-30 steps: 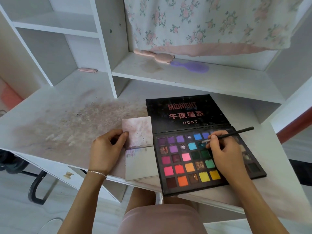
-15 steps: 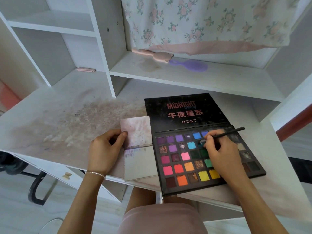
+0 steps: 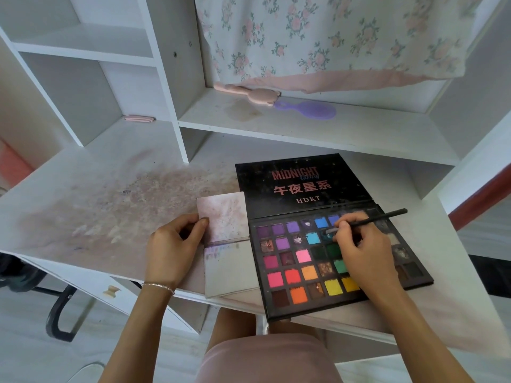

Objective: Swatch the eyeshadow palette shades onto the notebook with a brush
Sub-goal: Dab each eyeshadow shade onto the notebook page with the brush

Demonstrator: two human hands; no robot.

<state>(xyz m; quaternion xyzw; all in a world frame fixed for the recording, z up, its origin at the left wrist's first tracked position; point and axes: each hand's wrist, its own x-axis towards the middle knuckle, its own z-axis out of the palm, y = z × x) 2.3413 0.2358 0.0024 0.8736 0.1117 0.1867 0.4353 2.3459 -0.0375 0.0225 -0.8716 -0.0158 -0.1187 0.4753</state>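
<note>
A black eyeshadow palette (image 3: 293, 277) lies open on the desk, its lid (image 3: 301, 186) folded back, with rows of purple, blue, pink, green, orange and yellow pans. My right hand (image 3: 362, 255) pinches a thin black brush (image 3: 381, 218); the bristle tip sits on a teal pan in the second row. A small open notebook (image 3: 229, 269) lies just left of the palette, its upper page stained pink and faint purple marks at the top of the lower page. My left hand (image 3: 171, 250) holds the notebook's left edge, thumb on the upper page.
The white desk (image 3: 83, 200) is smeared with pinkish powder left of the notebook. On the shelf behind lie a pink brush (image 3: 249, 92) and a purple hairbrush (image 3: 309, 109). A floral cloth (image 3: 331, 37) hangs above. A small pink item (image 3: 138, 118) sits in the left cubby.
The brush handle has tipped slightly as my right hand works the tip in the teal pan. My left hand and the notebook stay put.
</note>
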